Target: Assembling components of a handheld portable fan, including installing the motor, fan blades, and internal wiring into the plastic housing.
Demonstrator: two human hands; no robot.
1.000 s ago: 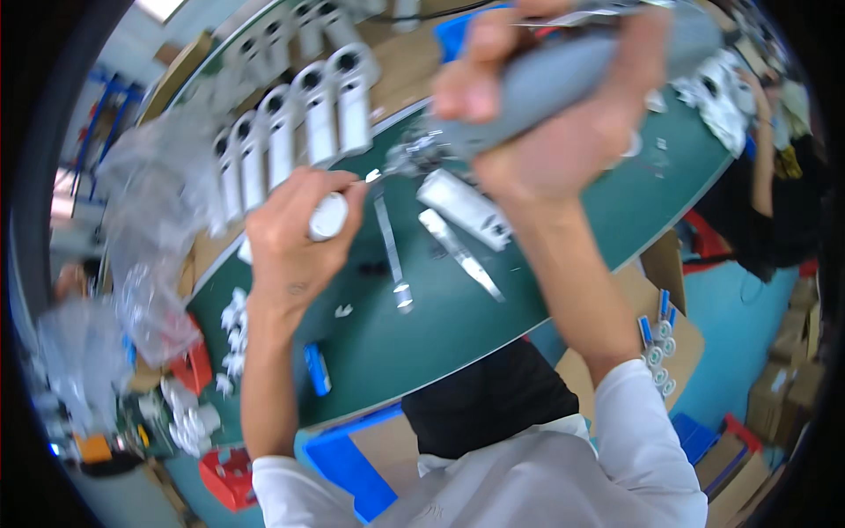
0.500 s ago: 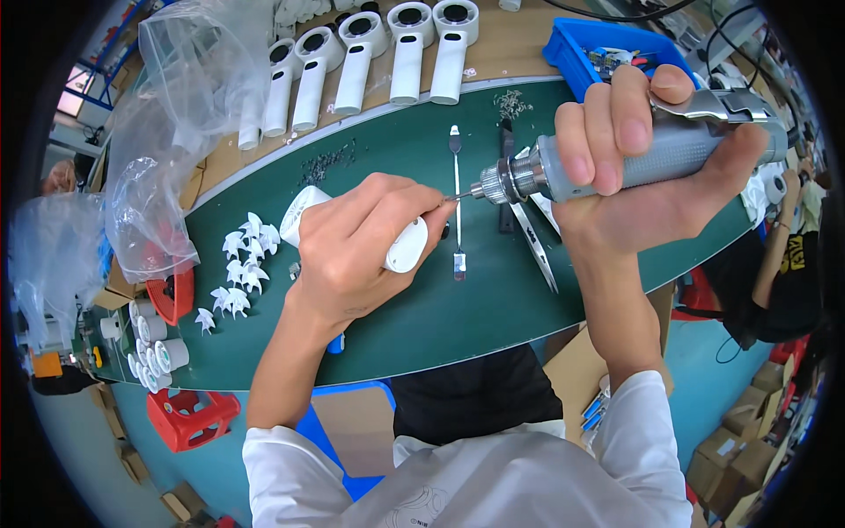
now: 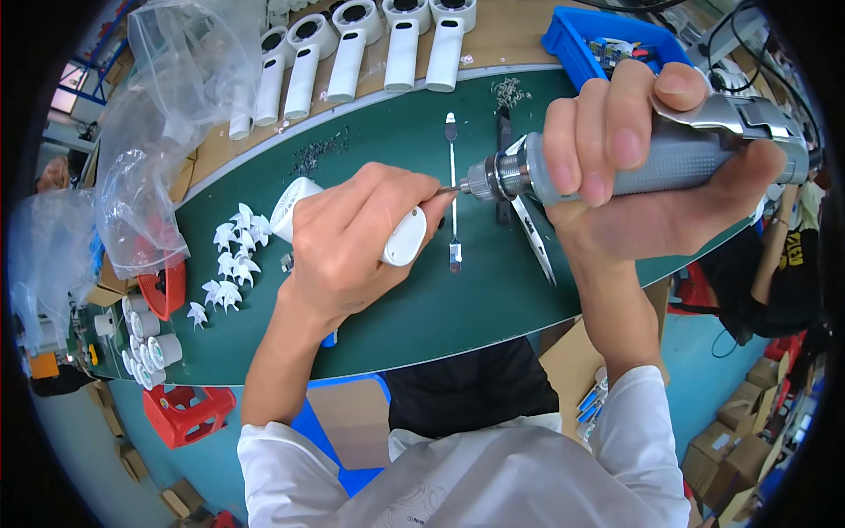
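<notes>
Left of the grey driver [image 3: 678,167] in right fingers [image 3: 627,119], a white casing [image 3: 406,238] is held by left fingers [image 3: 414,187]. Straight pressure is advised; contact seems hidden.

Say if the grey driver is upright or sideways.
Sideways: the grey driver lies across the right hand, bit toward the left hand.
</notes>
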